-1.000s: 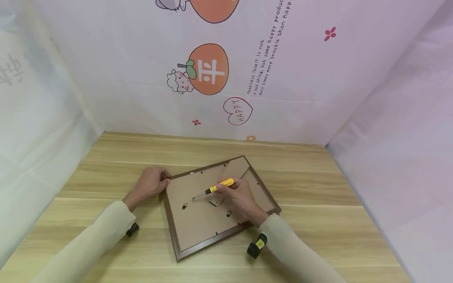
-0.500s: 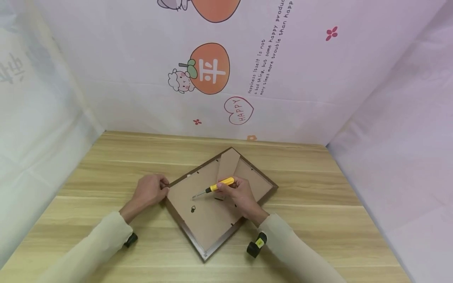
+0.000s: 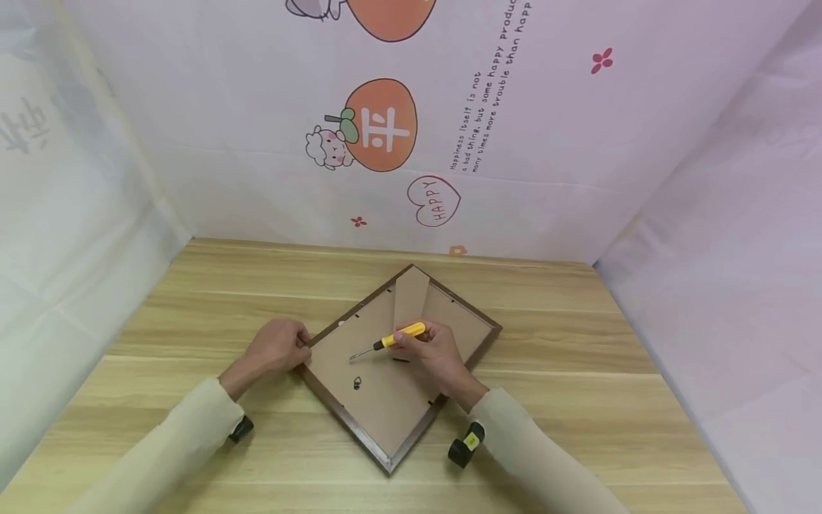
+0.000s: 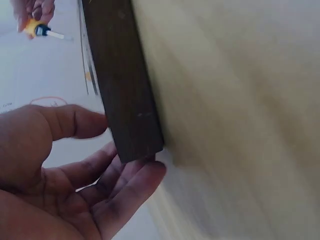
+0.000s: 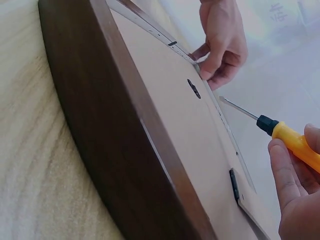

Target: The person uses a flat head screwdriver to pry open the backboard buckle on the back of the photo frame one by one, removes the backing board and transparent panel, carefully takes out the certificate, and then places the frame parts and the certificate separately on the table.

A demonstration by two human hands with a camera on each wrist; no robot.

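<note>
A brown picture frame (image 3: 366, 437) lies back side up on the table, turned so one corner points toward me. My left hand (image 3: 275, 350) grips its left corner; in the left wrist view the thumb presses one side of the dark frame edge (image 4: 122, 85) and the fingers curl round the other. Above the backing board (image 3: 379, 407), my right hand (image 3: 439, 357) holds a screwdriver by its yellow handle (image 3: 411, 330), its metal tip pointing left and apart from the board. A folded stand leg (image 3: 409, 296) and a small black hanger (image 3: 357, 383) sit on the back.
The wood-grain table (image 3: 552, 400) carries the frame near its middle. A printed white sheet (image 3: 257, 143) hangs behind it, with white sheets on both sides. Small black tabs (image 5: 172, 43) line the frame's inner edge. Black wrist cameras (image 3: 464, 450) hang under the sleeves.
The picture frame has turned on the table, its near corner swinging right and its far corner left, with my left hand on its left corner. The screwdriver has stayed almost in place.
</note>
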